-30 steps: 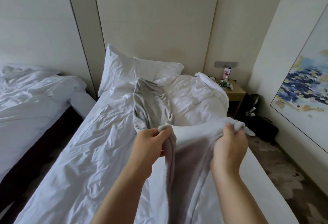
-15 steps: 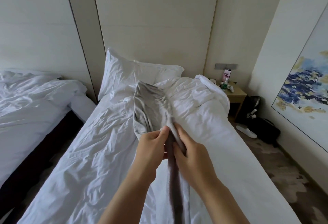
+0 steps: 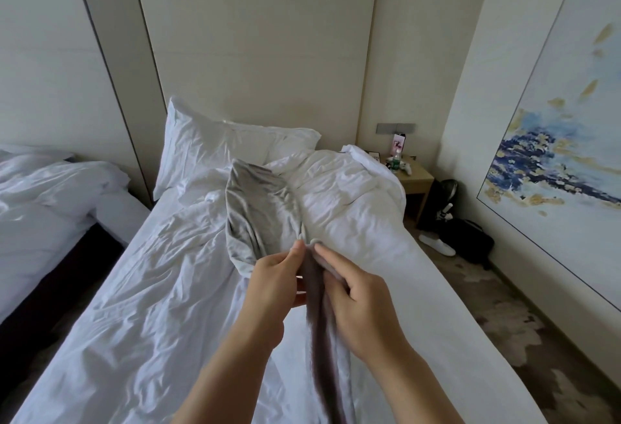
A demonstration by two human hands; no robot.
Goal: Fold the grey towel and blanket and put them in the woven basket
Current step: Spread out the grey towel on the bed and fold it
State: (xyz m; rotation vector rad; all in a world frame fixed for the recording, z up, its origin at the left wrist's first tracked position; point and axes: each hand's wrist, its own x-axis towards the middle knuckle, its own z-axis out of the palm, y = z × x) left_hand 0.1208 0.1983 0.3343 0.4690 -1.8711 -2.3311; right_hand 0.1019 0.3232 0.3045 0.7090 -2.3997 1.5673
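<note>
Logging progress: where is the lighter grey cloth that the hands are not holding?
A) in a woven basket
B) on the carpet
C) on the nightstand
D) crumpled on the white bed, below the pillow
D: the lighter grey cloth lies crumpled on the white bed just below the pillow, while the left hand and right hand pinch the darker grey cloth.

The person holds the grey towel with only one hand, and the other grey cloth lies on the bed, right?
No, both hands grip the grey towel: left hand and right hand pinch its top together, as the head view shows. The other grey cloth does lie on the bed.
</note>
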